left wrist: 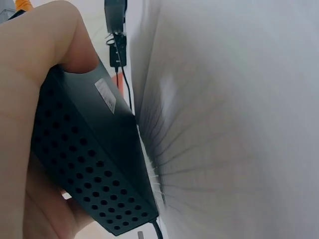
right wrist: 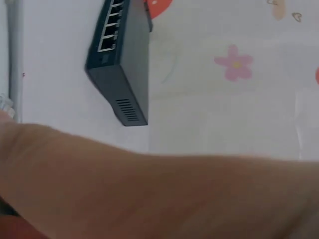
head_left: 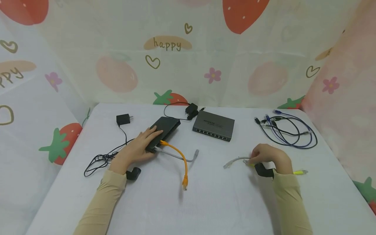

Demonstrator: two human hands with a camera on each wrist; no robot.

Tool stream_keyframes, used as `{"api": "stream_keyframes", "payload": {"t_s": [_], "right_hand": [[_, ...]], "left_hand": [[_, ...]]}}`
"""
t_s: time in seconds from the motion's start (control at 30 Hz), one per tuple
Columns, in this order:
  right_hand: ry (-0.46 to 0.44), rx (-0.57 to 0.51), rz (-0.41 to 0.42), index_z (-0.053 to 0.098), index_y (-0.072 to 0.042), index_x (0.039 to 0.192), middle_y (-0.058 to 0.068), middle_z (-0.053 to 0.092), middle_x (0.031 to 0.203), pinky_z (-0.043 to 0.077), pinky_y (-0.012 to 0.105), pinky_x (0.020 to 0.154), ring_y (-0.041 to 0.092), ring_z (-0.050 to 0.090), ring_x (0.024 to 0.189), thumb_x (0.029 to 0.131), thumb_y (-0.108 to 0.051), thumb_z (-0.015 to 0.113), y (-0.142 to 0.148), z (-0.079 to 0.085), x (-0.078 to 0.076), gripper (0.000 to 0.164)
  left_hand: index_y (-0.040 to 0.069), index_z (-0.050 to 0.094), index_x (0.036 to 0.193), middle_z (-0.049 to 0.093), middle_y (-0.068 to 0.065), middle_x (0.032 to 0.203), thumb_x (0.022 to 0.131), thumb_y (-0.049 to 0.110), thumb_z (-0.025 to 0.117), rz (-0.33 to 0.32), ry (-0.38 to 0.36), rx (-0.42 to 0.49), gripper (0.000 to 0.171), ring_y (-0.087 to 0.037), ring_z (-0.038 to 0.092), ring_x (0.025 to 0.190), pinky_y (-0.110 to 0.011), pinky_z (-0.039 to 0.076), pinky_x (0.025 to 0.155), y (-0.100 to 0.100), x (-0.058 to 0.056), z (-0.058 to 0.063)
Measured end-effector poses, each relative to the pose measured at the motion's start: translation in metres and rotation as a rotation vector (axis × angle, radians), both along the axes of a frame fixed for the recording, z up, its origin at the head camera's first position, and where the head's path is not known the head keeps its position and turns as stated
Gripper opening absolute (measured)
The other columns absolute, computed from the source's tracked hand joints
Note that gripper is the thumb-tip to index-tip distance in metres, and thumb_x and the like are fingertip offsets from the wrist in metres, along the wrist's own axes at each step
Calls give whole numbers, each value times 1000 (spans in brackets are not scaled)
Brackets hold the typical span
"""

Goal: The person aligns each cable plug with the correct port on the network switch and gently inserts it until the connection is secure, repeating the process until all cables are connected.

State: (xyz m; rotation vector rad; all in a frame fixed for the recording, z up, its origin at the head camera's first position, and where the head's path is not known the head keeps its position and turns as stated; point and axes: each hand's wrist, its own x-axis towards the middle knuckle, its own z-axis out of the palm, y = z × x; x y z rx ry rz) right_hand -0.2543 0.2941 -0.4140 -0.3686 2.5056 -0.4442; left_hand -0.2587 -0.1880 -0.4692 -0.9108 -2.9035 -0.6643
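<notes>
My left hand grips a black router, with fingers spread over its top in the head view. In the left wrist view the thumb wraps the perforated side of the router. An orange network cable and a grey network cable run from its near side, their loose plugs towards the middle. My right hand pinches a short grey-and-yellow bit of cabling: a grey cable sticks out left, and a yellow cable end shows right of the wrist. The hand hides the part between.
A grey NETGEAR switch lies at the back middle, a black power adapter beside it. Another adapter sits at the back left, its cord coiled near the left forearm. Coiled blue and black cables lie at right.
</notes>
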Motion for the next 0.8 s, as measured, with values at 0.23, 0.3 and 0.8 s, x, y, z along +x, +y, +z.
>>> {"api": "stream_keyframes", "payload": {"t_s": [0.23,0.3,0.8], "right_hand": [[-15,33,3,68,-6,80,0,60,77,42,28,67,15,49,74,78,-27,72,-11,0,2,21],[-15,21,24,67,-7,79,-1,60,76,42,27,65,14,49,72,79,-26,71,-11,-1,1,20],[11,-415,-157,46,-1,102,17,59,78,52,32,58,24,65,61,93,-39,53,-7,9,-1,40]], "left_hand": [[28,21,148,19,-14,153,79,22,69,-19,-7,-8,84,-40,17,139,-57,19,109,-1,-3,-2],[28,22,148,19,-15,153,79,21,69,-22,-13,-5,84,-40,17,138,-58,19,108,0,-2,-2],[24,30,146,25,-13,151,75,21,75,-14,5,1,84,-41,24,136,-57,29,104,3,-2,-3]]}}
